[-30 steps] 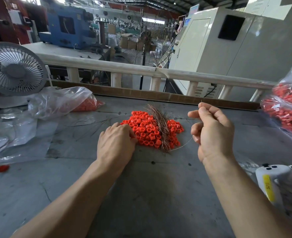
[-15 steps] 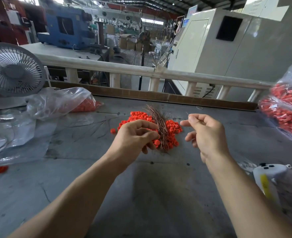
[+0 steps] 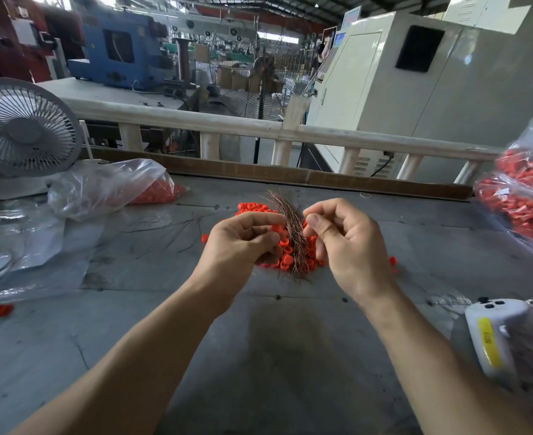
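A pile of small red plastic rings (image 3: 312,262) lies mid-table on the grey worktop (image 3: 259,356). A bundle of thin copper wires (image 3: 290,226) rests across it. Both hands hover just above the pile, facing each other. My left hand (image 3: 243,243) is curled, thumb pressed to forefinger as on a small ring; the piece itself is hidden by the fingers. My right hand (image 3: 350,246) pinches thumb against forefinger close to the bundle's top. The single thin wire it held earlier is too fine to make out now.
A desk fan (image 3: 23,130) stands far left beside a clear bag of red rings (image 3: 108,186) and loose plastic sheet (image 3: 17,246). A fuller bag (image 3: 522,196) sits at the right edge. A white handheld device (image 3: 491,334) lies near right. One stray ring (image 3: 2,310) lies left.
My left hand lifted off the pile with its fingers pinched. My right hand came down and left with the wire. The two hands now meet over the bundle.
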Demonstrator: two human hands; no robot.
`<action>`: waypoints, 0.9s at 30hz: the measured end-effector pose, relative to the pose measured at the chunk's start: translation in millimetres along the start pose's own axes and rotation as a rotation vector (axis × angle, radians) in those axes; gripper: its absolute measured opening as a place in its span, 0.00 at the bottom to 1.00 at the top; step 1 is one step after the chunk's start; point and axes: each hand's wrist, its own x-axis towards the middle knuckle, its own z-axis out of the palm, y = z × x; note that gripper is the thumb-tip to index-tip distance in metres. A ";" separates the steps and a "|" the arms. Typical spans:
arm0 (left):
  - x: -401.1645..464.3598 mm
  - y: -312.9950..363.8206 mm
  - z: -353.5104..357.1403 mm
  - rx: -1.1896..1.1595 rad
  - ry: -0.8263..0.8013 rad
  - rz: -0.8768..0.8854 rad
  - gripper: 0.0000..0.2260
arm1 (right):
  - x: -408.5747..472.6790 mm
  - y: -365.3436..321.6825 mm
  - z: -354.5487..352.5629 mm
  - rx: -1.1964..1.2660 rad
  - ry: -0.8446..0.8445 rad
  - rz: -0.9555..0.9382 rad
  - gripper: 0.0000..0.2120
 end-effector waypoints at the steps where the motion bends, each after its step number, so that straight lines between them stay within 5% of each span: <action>1: -0.2 0.5 -0.3 -0.019 -0.007 0.006 0.11 | -1.5 -0.9 0.9 -0.026 -0.031 -0.017 0.06; 27: 1.6 -4.5 -2.0 0.028 -0.009 0.153 0.11 | -9.9 -10.8 8.0 -0.120 -0.086 -0.038 0.03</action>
